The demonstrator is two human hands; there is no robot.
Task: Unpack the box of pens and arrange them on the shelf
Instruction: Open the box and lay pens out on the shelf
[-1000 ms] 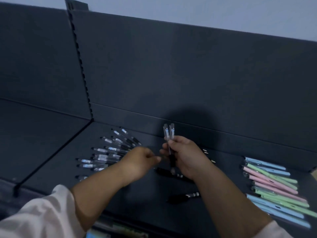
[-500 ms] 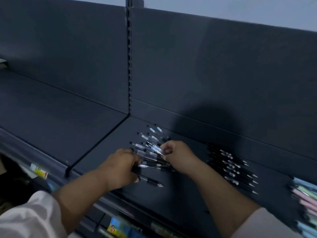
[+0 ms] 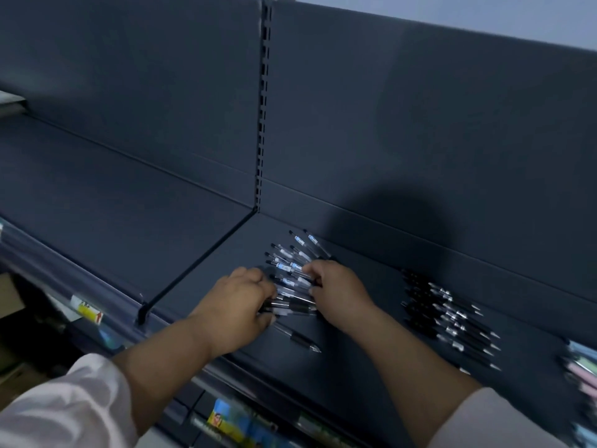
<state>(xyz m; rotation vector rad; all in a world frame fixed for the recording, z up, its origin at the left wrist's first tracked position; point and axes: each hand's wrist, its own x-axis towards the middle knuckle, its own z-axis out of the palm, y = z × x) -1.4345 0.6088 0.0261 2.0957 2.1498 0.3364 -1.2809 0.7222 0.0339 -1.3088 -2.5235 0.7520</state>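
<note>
Gripping clear pens (image 3: 286, 255) on shelf (image 3: 206, 253), left hand (image 3: 239, 302) curled over them, right hand (image 3: 337, 294) pinching them

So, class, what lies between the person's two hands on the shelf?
Head view: a loose pile of clear-barrelled pens lies between the left hand and right hand.

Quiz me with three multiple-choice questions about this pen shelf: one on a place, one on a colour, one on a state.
1. Where do the black pens lie?
A) to the right of the right hand
B) left of the divider
C) inside a box

2. What colour is the shelf?
A) yellow
B) dark grey
C) white

3. How is the lone pen near the front edge placed?
A) standing upright
B) held in the air
C) lying flat

Answers:
1 A, they sit in a group beyond that hand.
2 B, its deck and back panel are dark grey.
3 C, it rests flat on the deck.
</note>
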